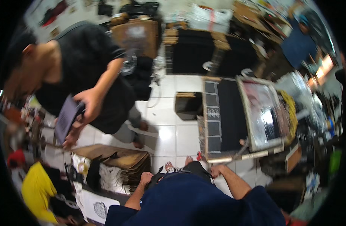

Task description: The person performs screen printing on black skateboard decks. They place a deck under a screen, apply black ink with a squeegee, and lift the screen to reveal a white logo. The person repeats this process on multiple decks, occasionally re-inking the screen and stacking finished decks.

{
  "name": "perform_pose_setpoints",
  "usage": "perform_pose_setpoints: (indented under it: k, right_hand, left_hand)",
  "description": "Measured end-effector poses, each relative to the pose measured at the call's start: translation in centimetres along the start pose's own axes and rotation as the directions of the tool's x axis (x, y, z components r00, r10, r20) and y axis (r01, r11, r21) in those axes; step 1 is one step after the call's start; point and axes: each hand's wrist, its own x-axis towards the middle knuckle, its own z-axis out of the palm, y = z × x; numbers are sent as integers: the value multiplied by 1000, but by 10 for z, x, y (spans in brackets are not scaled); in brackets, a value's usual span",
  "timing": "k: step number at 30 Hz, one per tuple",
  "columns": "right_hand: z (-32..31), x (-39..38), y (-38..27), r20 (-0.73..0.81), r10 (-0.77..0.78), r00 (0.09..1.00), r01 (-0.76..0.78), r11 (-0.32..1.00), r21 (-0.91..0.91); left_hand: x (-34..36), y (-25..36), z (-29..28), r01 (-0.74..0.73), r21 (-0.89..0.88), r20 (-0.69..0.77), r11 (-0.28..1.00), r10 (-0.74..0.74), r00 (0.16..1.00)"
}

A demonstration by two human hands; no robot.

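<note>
Black cloth (197, 169) spans the space in front of my navy shirt, just above my feet; whether it is a garment I wear or a loose piece, I cannot tell. My left hand (146, 177) is closed at its left edge. At its right edge my right hand (217, 171) is closed too, with the knuckles up. A printing table (214, 132) with black fabric laid on it stands ahead on the right, its near corner just beyond my right hand. On it rests a framed screen (250, 116), tilted. The fingertips of both hands are hidden.
To the left a person (82, 67) in a black shirt holds a dark flat device (65, 116). Stacked brown boards (112, 152) and white cloths (111, 177) lie near my left arm. Black panels (192, 51) stand at the back; another person (299, 45) is far right.
</note>
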Motion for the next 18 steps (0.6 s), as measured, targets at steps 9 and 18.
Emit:
perform_pose_setpoints:
  k: [9, 18]
  right_hand:
    - [-12, -91, -51, -393, -98, 914, 242, 911, 335]
    - [7, -144, 17, -444, -32, 896, 384, 561, 733]
  left_hand:
    - [41, 56, -13, 390, -674, 560, 627, 90, 823]
    - [68, 279, 38, -423, -41, 74, 905, 425, 902]
